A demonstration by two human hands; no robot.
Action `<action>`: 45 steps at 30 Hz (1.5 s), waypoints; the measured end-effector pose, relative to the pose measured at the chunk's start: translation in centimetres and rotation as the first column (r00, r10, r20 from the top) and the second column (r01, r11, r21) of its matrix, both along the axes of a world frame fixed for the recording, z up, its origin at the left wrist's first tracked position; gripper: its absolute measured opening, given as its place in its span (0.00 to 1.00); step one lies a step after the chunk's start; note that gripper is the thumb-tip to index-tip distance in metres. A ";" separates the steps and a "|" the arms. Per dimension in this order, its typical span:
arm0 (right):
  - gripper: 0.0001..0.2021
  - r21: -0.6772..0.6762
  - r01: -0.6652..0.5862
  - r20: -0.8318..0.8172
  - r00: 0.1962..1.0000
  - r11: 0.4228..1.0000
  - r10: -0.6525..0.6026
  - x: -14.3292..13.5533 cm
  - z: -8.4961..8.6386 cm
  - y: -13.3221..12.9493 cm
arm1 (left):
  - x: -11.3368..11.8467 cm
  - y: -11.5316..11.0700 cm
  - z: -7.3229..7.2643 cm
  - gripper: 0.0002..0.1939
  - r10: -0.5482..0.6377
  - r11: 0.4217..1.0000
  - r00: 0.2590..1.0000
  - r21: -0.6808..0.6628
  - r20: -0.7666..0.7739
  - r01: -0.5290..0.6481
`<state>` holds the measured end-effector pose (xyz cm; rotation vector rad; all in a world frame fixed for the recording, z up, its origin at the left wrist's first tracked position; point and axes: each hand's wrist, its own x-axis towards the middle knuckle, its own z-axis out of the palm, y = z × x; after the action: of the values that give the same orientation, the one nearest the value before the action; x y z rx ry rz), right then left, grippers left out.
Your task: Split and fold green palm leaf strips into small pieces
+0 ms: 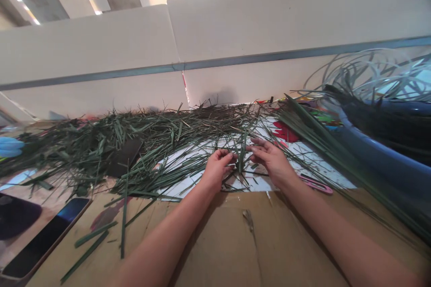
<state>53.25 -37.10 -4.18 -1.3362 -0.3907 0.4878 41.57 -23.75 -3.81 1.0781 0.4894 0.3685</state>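
Over the near edge of the white sheet, my left hand has its thumb and fingers pinched together at the left side of a small upright piece of green leaf strips. On the other side of that piece is my right hand, its fingers stretched out and slightly apart, with the tips close to the strips. I cannot tell whether the right fingertips touch them. Just right of my right wrist lies a pink cutter.
A wide heap of cut leaf strips spreads behind and left of my hands. Long green leaves lean beside a blue tub at right. Brown cardboard lies in front. A phone is at lower left. A white partition stands behind.
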 end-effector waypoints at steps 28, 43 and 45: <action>0.17 -0.171 0.011 0.543 0.835 0.985 0.085 -0.5 -0.3 0.0 | 0.4 0.1 -0.7 0.07 -0.187 0.860 0.979 0.467 -0.085 0.205; 0.12 -0.211 0.135 0.589 0.808 0.968 0.016 2.3 -1.2 -0.6 | 0.2 0.7 -0.2 0.14 -0.080 0.944 0.997 0.321 0.002 0.075; 0.14 -0.213 0.105 0.536 0.844 0.971 0.026 2.3 -1.4 -0.5 | 0.2 0.7 -0.1 0.15 -0.077 0.950 0.997 0.306 0.009 0.071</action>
<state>55.60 -37.62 -5.57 -1.7078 -0.7855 0.1109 41.77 -23.06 -3.90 1.3876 0.3787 0.3973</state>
